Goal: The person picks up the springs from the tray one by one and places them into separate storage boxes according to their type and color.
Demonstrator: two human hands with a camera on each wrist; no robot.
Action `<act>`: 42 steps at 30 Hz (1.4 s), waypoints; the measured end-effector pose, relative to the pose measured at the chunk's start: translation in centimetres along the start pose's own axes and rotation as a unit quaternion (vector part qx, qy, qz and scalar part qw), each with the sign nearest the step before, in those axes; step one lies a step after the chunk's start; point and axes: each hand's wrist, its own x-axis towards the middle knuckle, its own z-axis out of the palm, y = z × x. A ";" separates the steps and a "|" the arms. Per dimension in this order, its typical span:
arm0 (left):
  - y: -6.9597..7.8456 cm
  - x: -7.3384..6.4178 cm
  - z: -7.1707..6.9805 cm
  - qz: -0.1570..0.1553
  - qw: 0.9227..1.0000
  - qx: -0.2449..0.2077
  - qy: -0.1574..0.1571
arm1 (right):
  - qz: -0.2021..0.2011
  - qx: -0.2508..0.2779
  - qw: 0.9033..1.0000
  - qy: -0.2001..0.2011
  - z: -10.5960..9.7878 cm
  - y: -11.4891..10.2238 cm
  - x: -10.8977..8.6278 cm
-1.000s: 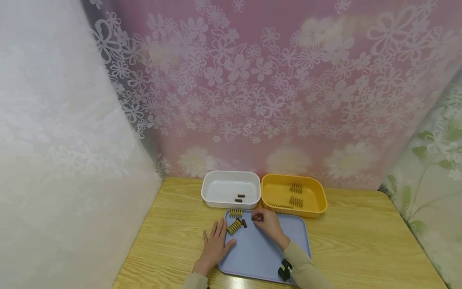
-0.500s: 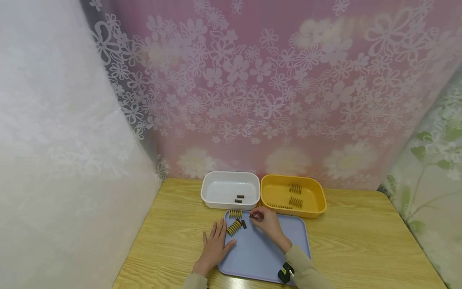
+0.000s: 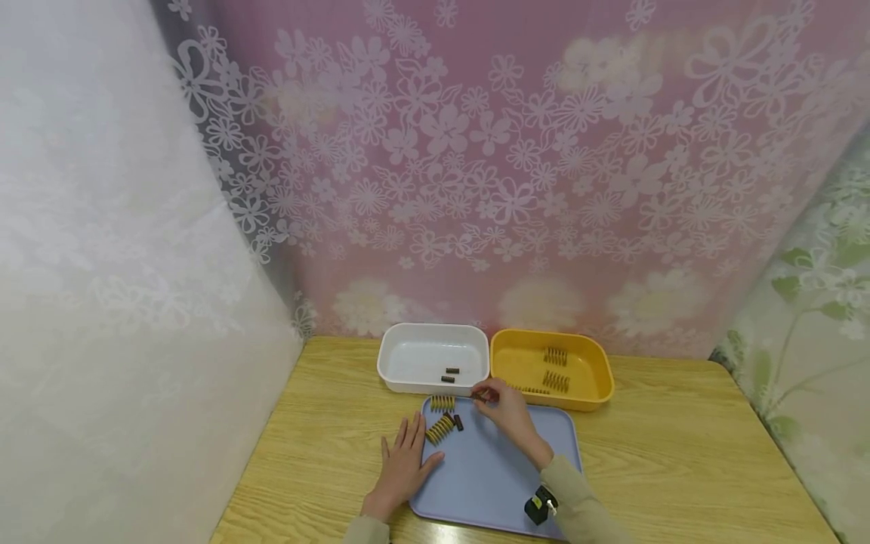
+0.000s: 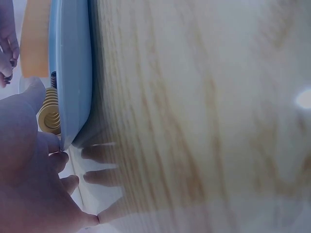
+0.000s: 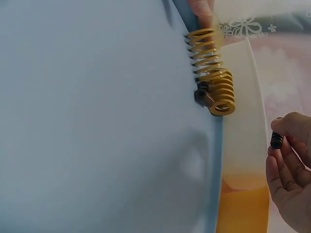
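Since a second ago the right hand (image 3: 506, 414) has risen from the middle of the blue tray (image 3: 503, 483) to its far edge, pinching a small dark spring (image 3: 481, 394) between thumb and fingertips, just short of the white bin (image 3: 433, 358) and the yellow bin (image 3: 550, 369). That spring looks lifted off the tray, though the head view is too small to be sure. Meanwhile the left hand (image 3: 402, 465) lies flat and open on the worktop (image 3: 319, 446), thumb on the tray's left rim, close to two yellow springs (image 3: 440, 427) and another dark spring (image 3: 459, 422).
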 end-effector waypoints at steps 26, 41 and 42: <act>-0.2 -0.1 -0.2 0.004 1.000 -0.006 0.003 | -0.056 -0.075 0.995 -0.040 1.8 -2.3 8.7; -0.3 -0.2 -0.2 0.021 0.999 -0.003 0.024 | -0.035 -0.159 0.984 -0.076 4.5 -0.2 10.1; -0.3 -0.2 -0.2 0.022 0.999 -0.005 0.026 | -0.033 -0.166 0.983 -0.076 4.6 -0.1 10.2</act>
